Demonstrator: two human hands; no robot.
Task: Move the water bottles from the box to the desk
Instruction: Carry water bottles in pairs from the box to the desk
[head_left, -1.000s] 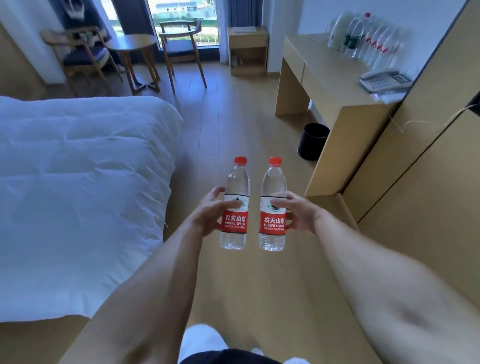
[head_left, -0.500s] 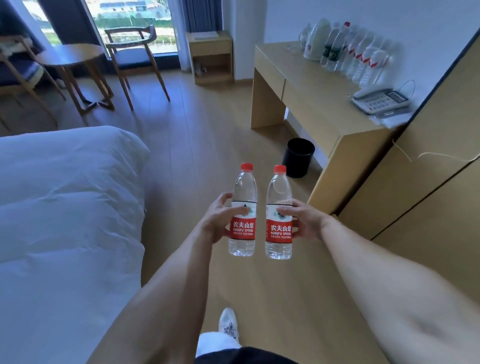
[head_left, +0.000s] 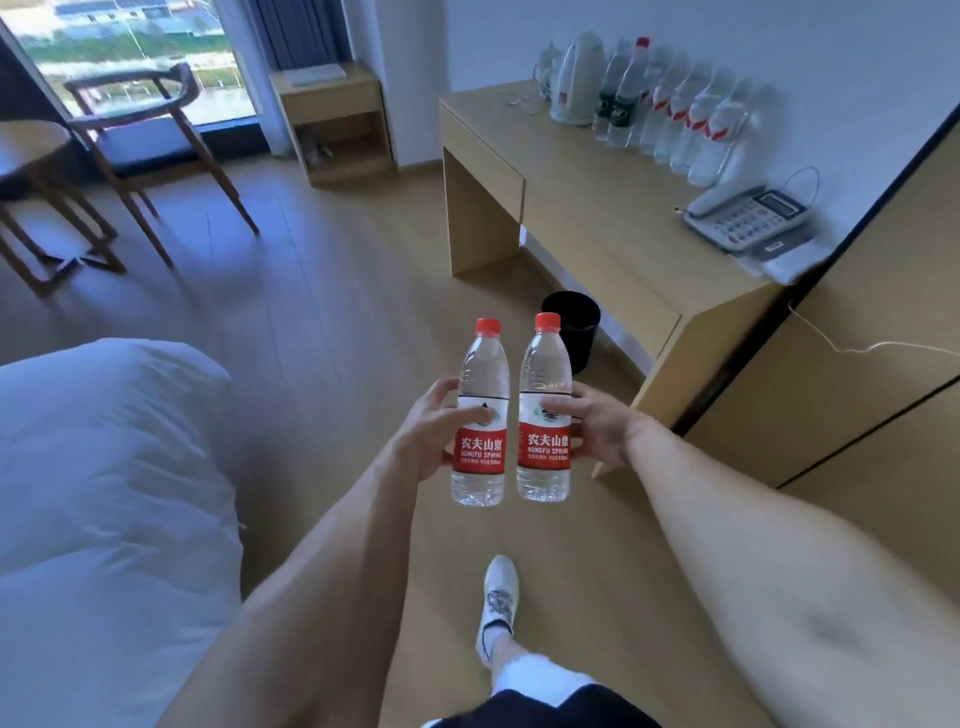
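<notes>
1 head view, forward-down over desk (head_left: 597, 218), close.

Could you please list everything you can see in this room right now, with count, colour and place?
held water bottles: two, clear with red caps, upright, one per hand
desk: one, light wood, right
desk bottles: a row, count blurred, against wall
kettle: one, white, desk's far end
telephone: one, grey, desk's near end
bin: one, black, under desk
bed: one, white, left
chair: one, wooden, by window
left hand: grips left bottle
right hand: grips right bottle
</notes>
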